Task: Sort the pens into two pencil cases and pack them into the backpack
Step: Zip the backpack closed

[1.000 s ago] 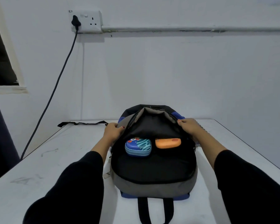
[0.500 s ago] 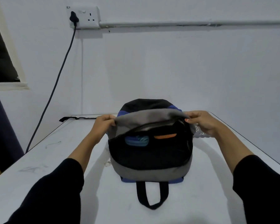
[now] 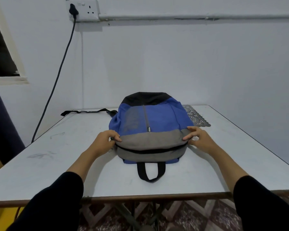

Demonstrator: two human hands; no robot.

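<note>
On the pale worktop (image 3: 57, 164), the left hand (image 3: 105, 139) and right hand (image 3: 198, 139) each hold a pinching grip on the blue-grey fabric backpack (image 3: 157, 120), with a patterned mat (image 3: 197, 117) and a black strap (image 3: 83, 112) behind.

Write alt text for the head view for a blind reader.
A person's left hand and right hand grip the two sides of the grey flap of a blue backpack lying on a white table. Its contents are hidden.

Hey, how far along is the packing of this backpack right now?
Done: no pens or cases remain on the table; the two cases seen inside a second ago are now covered. In hand: left hand and right hand pinch the grey flap down over the backpack. Left: the zip looks still unzipped.
</note>
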